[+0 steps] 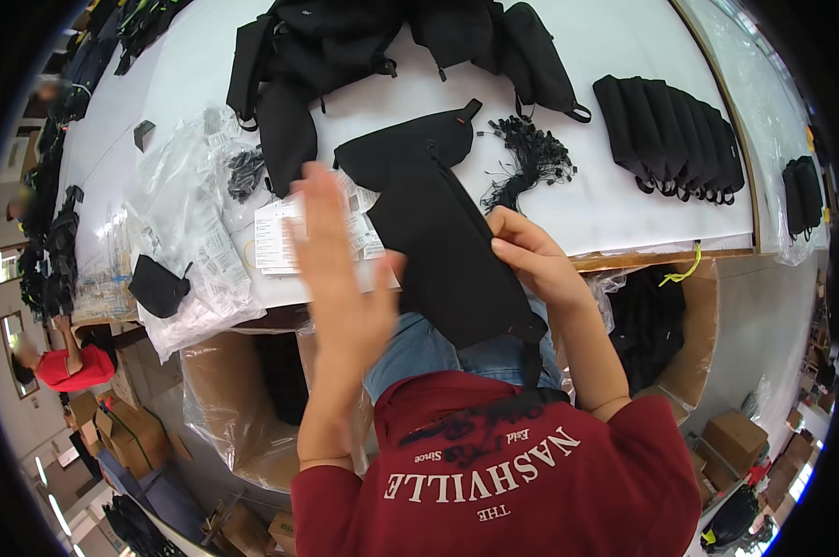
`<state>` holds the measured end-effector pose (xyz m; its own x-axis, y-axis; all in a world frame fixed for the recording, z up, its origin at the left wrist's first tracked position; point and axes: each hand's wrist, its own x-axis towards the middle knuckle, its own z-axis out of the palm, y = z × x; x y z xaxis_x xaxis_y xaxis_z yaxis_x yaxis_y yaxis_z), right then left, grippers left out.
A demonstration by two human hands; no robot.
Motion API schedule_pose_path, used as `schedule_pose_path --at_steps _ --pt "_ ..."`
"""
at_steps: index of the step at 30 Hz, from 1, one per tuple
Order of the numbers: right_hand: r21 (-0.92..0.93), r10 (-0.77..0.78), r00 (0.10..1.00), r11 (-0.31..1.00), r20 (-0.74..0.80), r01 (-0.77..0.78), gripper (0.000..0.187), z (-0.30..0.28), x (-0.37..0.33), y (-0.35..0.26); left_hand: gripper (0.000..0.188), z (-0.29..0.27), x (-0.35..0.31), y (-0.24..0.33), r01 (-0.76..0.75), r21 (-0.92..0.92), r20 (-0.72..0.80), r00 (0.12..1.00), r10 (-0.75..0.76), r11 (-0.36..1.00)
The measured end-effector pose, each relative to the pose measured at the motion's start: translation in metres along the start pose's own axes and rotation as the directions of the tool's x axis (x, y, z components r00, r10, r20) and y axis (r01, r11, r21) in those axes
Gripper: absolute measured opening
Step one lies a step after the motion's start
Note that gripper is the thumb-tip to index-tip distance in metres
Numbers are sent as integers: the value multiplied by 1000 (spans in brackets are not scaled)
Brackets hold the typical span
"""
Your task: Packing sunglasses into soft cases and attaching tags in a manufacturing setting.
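A flat black fabric pouch (pixel 447 260) hangs slanted between my hands, its lower end above my lap, with a zipper along one edge and a strap at the bottom. Its right edge is pinched between the thumb and fingers of my right hand (pixel 540 260). My left hand (pixel 336 278) is raised at the pouch's left side, fingers stretched out and slightly blurred; whether its thumb touches the fabric I cannot tell. Just beyond, another black pouch (pixel 405 147) lies on the table. White printed sheets (pixel 275 241) lie partly hidden behind my left hand.
On the white table (pixel 568 218) are a bunch of black cords (pixel 531 158), a row of black pouches (pixel 670 135) at right, and a heap of black bags (pixel 345 42) at the back. Clear plastic bags (pixel 178 204) cover the left side. Lined boxes (pixel 238 408) stand below the front edge.
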<state>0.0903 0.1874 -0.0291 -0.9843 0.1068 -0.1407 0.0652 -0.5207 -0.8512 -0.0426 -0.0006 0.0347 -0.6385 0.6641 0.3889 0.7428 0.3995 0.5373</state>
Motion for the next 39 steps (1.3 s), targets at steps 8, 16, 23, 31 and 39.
schedule_pose_path --at_steps 8,16,23,31,39 --pt "114 -58 970 990 -235 87 9 -2 16 -9 44 -8 -18 45 396 -812 567 365 738 428" --pt "-301 -87 993 952 -82 58 11 12 8 -37 50 7 7 17 -306 23 274 917 289 952" --pt "-671 -141 989 730 39 130 10 24 3 -53 27 15 -10 -3 -360 -50 232 903 362 931" --pt "-768 -140 990 632 17 102 8 30 3 -52 30 15 -8 -3 -285 -198 304 892 335 938" --pt "-751 -104 994 655 22 85 7 36 4 -48 30 15 -14 -9 -392 -130 270 870 413 911"
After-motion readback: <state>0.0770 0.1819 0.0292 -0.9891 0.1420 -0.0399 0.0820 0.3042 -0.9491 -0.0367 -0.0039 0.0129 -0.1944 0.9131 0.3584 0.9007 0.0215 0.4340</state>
